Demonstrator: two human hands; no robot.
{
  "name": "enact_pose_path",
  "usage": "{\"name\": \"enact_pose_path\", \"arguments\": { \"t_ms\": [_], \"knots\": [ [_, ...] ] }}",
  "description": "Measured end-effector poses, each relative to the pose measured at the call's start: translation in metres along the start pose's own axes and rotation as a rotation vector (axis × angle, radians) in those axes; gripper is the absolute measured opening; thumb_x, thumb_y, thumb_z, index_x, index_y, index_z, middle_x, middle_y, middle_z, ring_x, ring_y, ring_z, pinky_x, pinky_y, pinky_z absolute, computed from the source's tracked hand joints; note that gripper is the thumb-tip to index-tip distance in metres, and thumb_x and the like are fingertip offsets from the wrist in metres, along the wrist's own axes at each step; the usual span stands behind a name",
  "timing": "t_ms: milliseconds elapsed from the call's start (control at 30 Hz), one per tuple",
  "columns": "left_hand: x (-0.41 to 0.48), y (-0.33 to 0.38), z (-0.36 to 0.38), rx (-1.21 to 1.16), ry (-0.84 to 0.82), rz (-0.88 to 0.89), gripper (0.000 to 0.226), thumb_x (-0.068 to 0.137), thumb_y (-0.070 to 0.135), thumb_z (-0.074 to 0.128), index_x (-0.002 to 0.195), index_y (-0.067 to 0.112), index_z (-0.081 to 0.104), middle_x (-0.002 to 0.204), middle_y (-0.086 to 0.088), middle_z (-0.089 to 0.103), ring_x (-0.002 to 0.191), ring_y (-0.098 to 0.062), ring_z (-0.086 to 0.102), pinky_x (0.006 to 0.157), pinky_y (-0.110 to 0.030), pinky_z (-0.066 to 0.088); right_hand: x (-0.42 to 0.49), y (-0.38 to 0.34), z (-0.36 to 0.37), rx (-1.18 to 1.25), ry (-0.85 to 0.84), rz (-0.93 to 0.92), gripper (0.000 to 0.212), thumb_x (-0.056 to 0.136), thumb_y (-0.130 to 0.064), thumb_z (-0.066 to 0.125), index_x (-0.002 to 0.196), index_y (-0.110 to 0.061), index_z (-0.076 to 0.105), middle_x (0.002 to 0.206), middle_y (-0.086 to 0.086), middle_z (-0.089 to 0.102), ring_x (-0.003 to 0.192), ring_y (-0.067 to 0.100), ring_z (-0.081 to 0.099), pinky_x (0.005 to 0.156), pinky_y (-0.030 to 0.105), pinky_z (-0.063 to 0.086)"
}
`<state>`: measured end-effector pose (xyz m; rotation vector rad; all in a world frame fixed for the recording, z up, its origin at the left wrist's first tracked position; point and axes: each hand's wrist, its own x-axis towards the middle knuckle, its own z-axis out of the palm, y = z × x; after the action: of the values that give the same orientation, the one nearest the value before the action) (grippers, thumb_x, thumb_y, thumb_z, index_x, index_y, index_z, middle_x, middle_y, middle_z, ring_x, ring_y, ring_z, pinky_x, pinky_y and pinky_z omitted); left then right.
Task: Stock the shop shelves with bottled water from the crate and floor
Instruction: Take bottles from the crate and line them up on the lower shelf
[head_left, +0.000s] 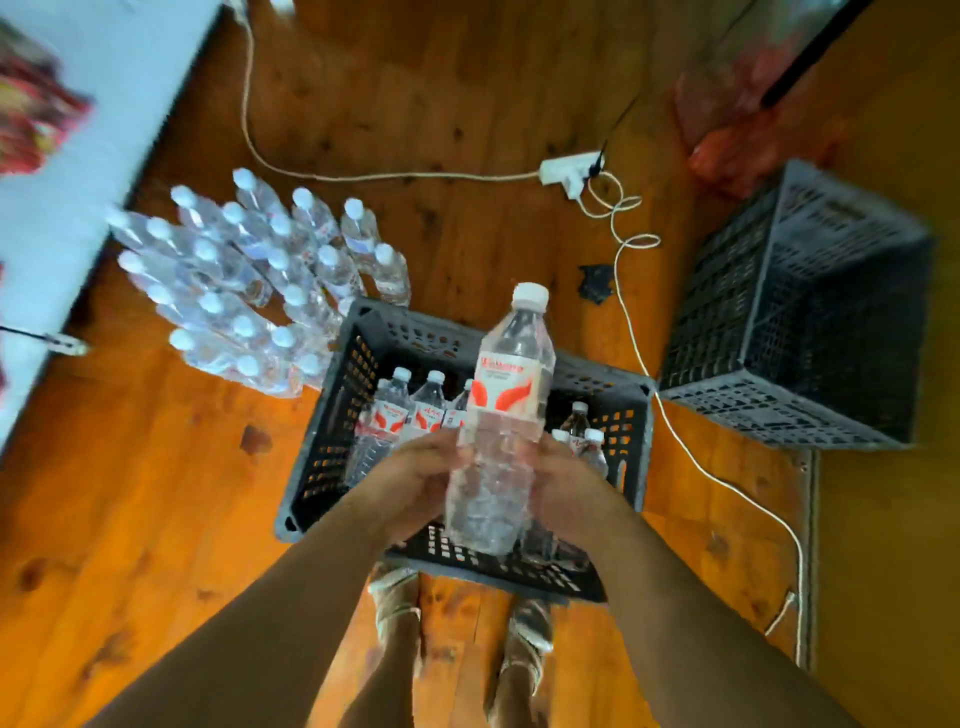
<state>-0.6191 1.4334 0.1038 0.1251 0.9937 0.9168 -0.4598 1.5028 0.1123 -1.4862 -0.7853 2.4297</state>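
head view shows the left hand (415, 483) and right hand (566, 493) both clasped round the lower body of a clear plastic water bottle with a red-and-white label (511, 410), its cap pointing up and away, directly above the dark grey slotted plastic crate (415, 332).

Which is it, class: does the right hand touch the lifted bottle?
Touching. Head view: the right hand curls against the lifted bottle, low down.
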Motion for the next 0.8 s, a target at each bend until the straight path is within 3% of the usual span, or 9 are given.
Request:
{"name": "enact_pose_path", "arguments": {
  "t_ms": [67,133,233,333,400,433,533,667,800],
  "knots": [
    [-0.032,0.033,0.006,0.008,-0.029,0.065,0.037,0.074,0.012,0.051,0.108,0.002,0.061,0.094,-0.012,0.069,0.084,-0.024,0.067,0.075,-0.033,0.055,-0.017,-0.030,0.038,0.012,-0.122,-0.102,0.084,0.037,-0.038,0.091,0.111,-0.011,0.060,0.094,0.003,0.072,0.087,0.019,0.069,0.076,0.034,0.055],
    [-0.069,0.065,0.016,0.044,-0.004,0.146,0.032,0.081,0.015,0.051,0.110,0.006,0.061,0.094,-0.009,0.071,0.083,-0.022,0.069,0.071,-0.032,0.056,-0.035,-0.056,0.080,-0.016,-0.157,-0.192,0.093,0.033,-0.034,0.093,0.115,-0.007,0.058,0.098,0.009,0.071,0.090,0.024,0.068,0.079,0.038,0.055],
    [-0.127,0.093,0.021,0.116,0.167,0.283,0.022,0.094,0.021,0.049,0.113,0.021,0.059,0.099,0.004,0.073,0.085,-0.008,0.070,0.068,-0.023,0.055,-0.062,-0.078,0.139,-0.106,-0.077,-0.290,0.079,0.046,-0.018,0.087,0.117,-0.009,0.055,0.107,0.011,0.067,0.102,0.029,0.063,0.093,0.046,0.049],
    [-0.189,0.108,0.016,0.139,0.318,0.415,0.032,0.088,0.031,0.056,0.120,0.034,0.056,0.122,0.002,0.064,0.103,-0.012,0.064,0.080,-0.031,0.048,-0.093,-0.091,0.203,-0.301,-0.079,-0.412,0.077,0.052,-0.011,0.083,0.122,-0.007,0.049,0.110,0.011,0.067,0.103,0.025,0.064,0.089,0.040,0.052],
    [-0.242,0.113,0.014,0.158,0.357,0.497,0.054,0.066,0.028,0.068,0.119,0.038,0.058,0.122,0.003,0.064,0.110,-0.015,0.060,0.082,-0.034,0.046,-0.115,-0.092,0.250,-0.446,-0.083,-0.483,0.070,0.056,-0.004,0.084,0.115,-0.011,0.049,0.101,0.002,0.068,0.094,0.018,0.065,0.082,0.031,0.052],
    [-0.269,0.114,0.013,0.174,0.367,0.547,0.061,0.061,0.020,0.067,0.119,0.036,0.058,0.116,0.005,0.066,0.105,-0.011,0.062,0.080,-0.030,0.048,-0.126,-0.089,0.275,-0.502,-0.091,-0.508,0.070,0.056,-0.005,0.085,0.114,-0.014,0.047,0.099,-0.001,0.066,0.094,0.016,0.064,0.083,0.031,0.052],
    [-0.355,0.116,0.005,0.216,0.446,0.731,0.061,0.072,-0.006,0.067,0.124,0.023,0.054,0.110,0.006,0.068,0.095,-0.003,0.065,0.076,-0.016,0.052,-0.155,-0.073,0.352,-0.673,-0.166,-0.575,0.072,0.054,-0.024,0.087,0.112,-0.018,0.045,0.103,-0.003,0.064,0.097,0.016,0.062,0.089,0.037,0.050],
    [-0.463,0.102,-0.041,0.143,0.630,0.894,0.044,0.063,0.001,0.069,0.104,0.013,0.062,0.091,0.002,0.074,0.085,-0.012,0.068,0.074,-0.023,0.053,-0.182,-0.038,0.458,-0.772,-0.392,-0.562,0.062,0.048,-0.041,0.082,0.099,-0.021,0.052,0.104,0.005,0.067,0.099,0.026,0.065,0.089,0.051,0.050],
    [-0.555,0.071,-0.110,0.000,0.769,0.957,0.053,0.061,0.005,0.072,0.113,0.012,0.061,0.105,-0.006,0.071,0.097,-0.020,0.066,0.079,-0.027,0.053,-0.189,0.016,0.562,-1.005,-0.664,-0.549,0.054,0.047,-0.032,0.084,0.094,-0.020,0.059,0.099,0.000,0.069,0.097,0.024,0.065,0.089,0.046,0.051]
  ]
}}
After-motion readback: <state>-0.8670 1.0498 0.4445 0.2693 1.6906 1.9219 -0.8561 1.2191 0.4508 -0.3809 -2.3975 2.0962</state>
